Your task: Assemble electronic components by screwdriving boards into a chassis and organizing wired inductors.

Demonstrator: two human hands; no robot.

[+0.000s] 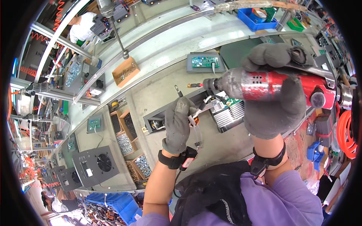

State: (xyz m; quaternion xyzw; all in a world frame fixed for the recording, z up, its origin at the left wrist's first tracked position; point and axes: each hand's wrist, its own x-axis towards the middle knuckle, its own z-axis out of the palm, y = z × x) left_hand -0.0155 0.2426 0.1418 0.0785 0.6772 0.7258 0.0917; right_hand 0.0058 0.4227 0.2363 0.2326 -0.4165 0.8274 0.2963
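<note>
My right hand [277, 109], in a grey glove, is wrapped round a red air screwdriver [260, 86] with a worn grey nose. The tool is held level above the bench, its bit [194, 85] pointing left. My left hand [176, 126], also gloved, pinches a cable whose metal ring lug [178, 90] sticks up past the fingers. Below both hands lies an open black metal housing [152, 115] with wires inside. Beside it is a silver finned heat sink [229, 117] next to a green circuit board. The left glove hides part of the housing.
Left of the housing, cardboard bins [130, 126] hold screws and small metal parts. A cardboard box [126, 71] stands on the far ledge, below a hanging tool [117, 34]. Behind lies a panel with a circuit board [204, 62]. Black fan housings [96, 165] sit at left.
</note>
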